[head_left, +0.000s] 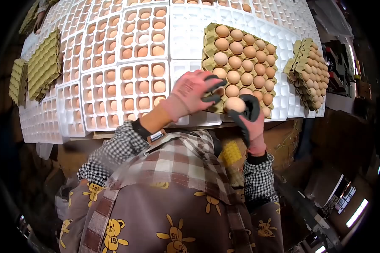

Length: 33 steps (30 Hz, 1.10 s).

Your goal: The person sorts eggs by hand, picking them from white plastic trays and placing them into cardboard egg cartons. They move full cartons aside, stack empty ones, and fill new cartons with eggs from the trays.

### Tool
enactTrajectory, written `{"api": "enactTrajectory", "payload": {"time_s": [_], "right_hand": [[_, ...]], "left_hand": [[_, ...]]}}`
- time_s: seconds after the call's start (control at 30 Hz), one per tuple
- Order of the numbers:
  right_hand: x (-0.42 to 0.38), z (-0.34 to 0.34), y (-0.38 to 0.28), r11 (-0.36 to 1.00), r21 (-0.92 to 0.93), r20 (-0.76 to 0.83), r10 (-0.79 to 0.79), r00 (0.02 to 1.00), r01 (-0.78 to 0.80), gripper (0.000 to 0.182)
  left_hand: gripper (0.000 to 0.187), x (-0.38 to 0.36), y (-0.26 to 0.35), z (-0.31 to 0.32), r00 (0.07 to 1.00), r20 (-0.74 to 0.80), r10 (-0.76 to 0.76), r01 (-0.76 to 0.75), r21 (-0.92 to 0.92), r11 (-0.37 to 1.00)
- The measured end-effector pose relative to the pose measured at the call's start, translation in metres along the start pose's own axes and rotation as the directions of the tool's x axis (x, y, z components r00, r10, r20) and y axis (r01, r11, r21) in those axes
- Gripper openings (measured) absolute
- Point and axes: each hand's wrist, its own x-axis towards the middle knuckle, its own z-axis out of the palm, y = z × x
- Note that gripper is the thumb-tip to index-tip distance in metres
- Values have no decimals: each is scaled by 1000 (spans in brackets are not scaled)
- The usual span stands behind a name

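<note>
Both my hands wear pink gloves with dark grey fingers. In front of me a brown pulp egg tray [206, 57] full of brown eggs lies on white foam trays. My left hand [194, 93] is at the tray's near left edge, its thumb and fingers curled around an egg [218, 91] that is partly hidden. At the near edge of the tray, my right hand [250, 120] grips a pale brown egg [234, 105] between thumb and fingers. This egg overlaps the front row of eggs in this view.
White foam trays [119, 71] filled with eggs cover the left and middle. An unfilled foam tray [185, 36] lies behind my left hand. More pulp trays with eggs [310, 76] stand tilted at the right. Stacked pulp trays [45, 65] lean at the left.
</note>
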Motion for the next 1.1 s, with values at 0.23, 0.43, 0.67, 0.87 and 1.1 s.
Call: {"api": "enactTrajectory", "payload": {"time_s": [0.23, 0.43, 0.67, 0.87, 1.1], "right_hand": [[0, -22, -16, 977, 11, -106, 215, 971, -215, 23], [12, -7, -18, 471, -837, 256, -110, 960, 277, 52], [36, -52, -10, 888, -169, 212, -391, 896, 428, 28], [65, -17, -31, 201, -931, 306, -29, 951, 306, 58], [72, -45, -16, 928, -326, 166, 242, 956, -179, 25]], "left_hand": [[43, 0, -17, 22, 878, 78, -471, 327, -817, 474], [58, 39, 4, 16, 976, 11, -215, 185, 466, 865], [43, 99, -3, -15, 900, 297, -320, 140, 498, 856], [33, 83, -4, -11, 975, 95, -201, 132, 478, 868], [61, -177, -64, -117, 506, -434, -745, 653, -372, 660]]}}
